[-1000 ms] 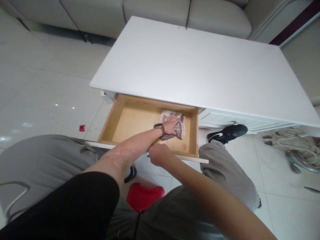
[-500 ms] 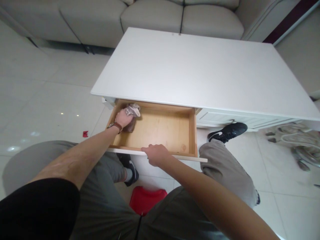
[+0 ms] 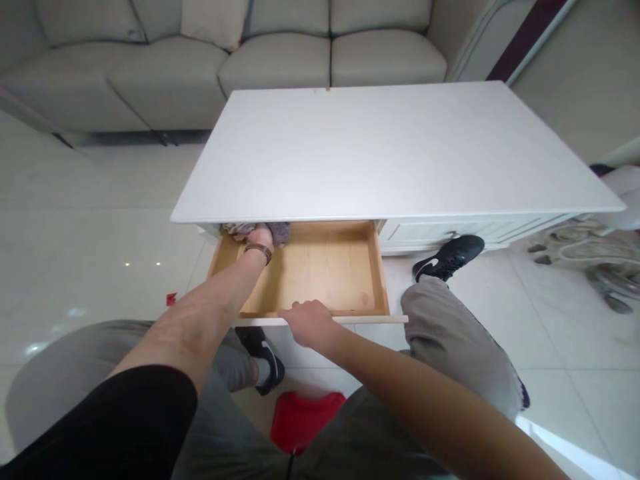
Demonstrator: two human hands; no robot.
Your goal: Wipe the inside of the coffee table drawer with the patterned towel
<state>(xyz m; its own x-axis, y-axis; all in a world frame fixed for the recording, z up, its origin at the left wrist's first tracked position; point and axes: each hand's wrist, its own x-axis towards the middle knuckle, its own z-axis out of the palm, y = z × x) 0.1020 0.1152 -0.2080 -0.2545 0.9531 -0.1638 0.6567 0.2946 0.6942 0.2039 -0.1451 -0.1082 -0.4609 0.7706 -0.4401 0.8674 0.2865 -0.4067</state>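
Observation:
A wooden drawer (image 3: 330, 267) with a white front is pulled out from a white coffee table (image 3: 390, 153). My left hand (image 3: 261, 236) reaches into its back left corner, closed on a crumpled greyish-brown cloth (image 3: 281, 232). Parts of the cloth show on both sides of the hand, and the tabletop edge hides the rest. The fingers of my right hand (image 3: 309, 323) are wrapped over the top edge of the drawer front, near its middle. A brown band circles my left wrist.
Behind the table stands a grey sofa (image 3: 280, 67). A red stool (image 3: 306, 421) is below me, between my legs. My black shoe (image 3: 450, 258) is by the table's right front. A red scrap (image 3: 171, 299) lies on the tiles at left; a beige bundle (image 3: 590, 247) is at right.
My left hand has moved with the cloth from the drawer's left side deeper toward the back, partly under the tabletop. My right hand keeps its hold on the drawer front. The view has tilted up.

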